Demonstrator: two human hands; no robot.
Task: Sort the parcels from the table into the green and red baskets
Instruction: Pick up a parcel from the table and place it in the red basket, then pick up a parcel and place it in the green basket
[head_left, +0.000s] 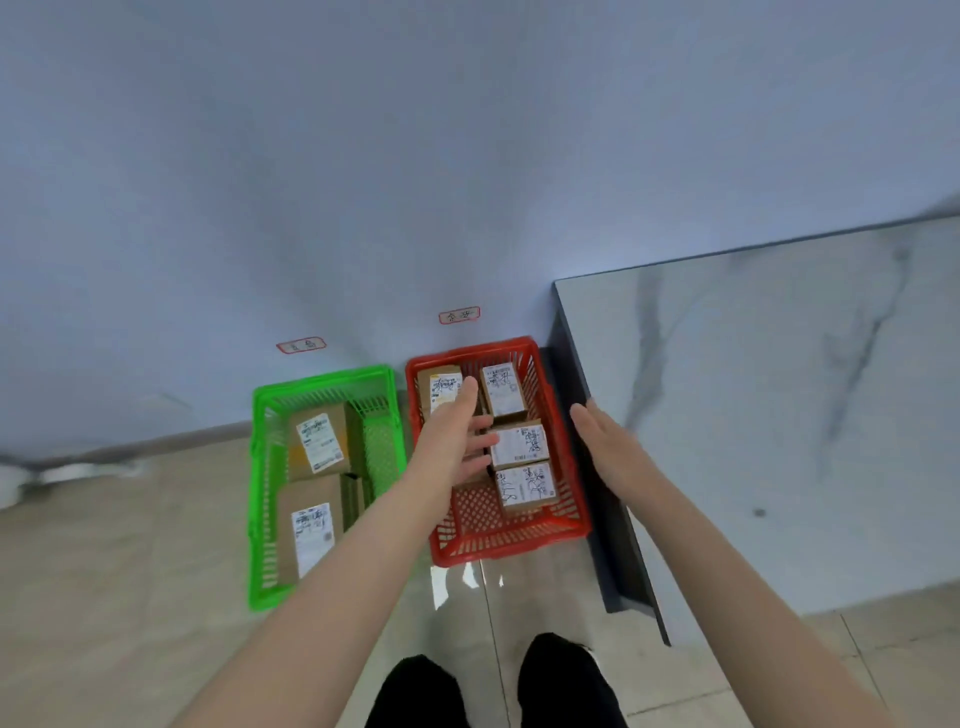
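With both hands released, left hand (457, 441) over the red basket (566, 436) at frame centre, right hand (605, 441) beside, seat parcels (519, 444) flat, labels up.

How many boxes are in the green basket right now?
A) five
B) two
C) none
B: the green basket holds two cardboard parcels, one toward the wall and one nearer the person, each with a white label facing up.

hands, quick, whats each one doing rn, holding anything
Left hand: open, empty, over the red basket.
Right hand: open, empty, beside that basket.
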